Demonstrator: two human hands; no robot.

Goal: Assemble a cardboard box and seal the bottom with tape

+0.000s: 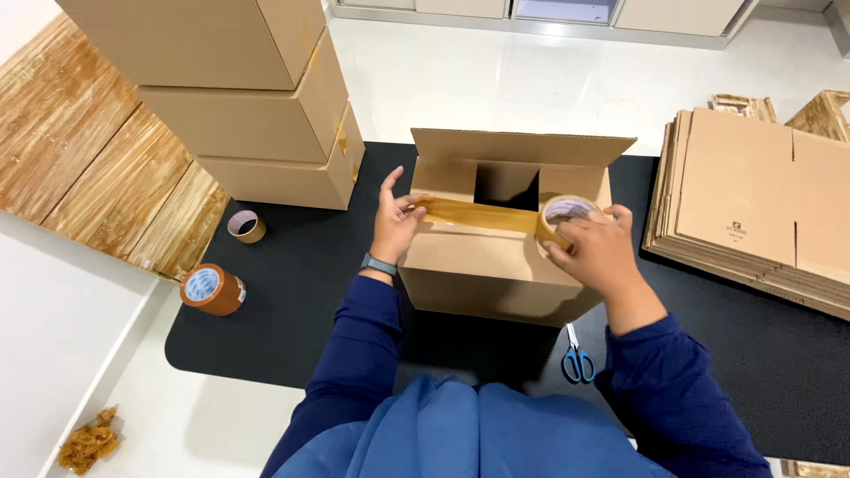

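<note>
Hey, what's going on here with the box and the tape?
A person in blue sleeves is stretching brown tape across a cardboard box on a black mat. The left hand presses the tape's free end at the box's left edge, while the right hand holds the tape roll at the right. The far flap stands open. Scissors lie beside the box, two more rolls sit to the left, and flat cartons are stacked on the right.

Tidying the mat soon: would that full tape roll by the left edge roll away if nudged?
Probably not: the full tape roll seems to lie on its flat side on the black mat. Tipped onto its edge, it likely would. Thickly wound, so probably fairly heavy for its size.
</note>
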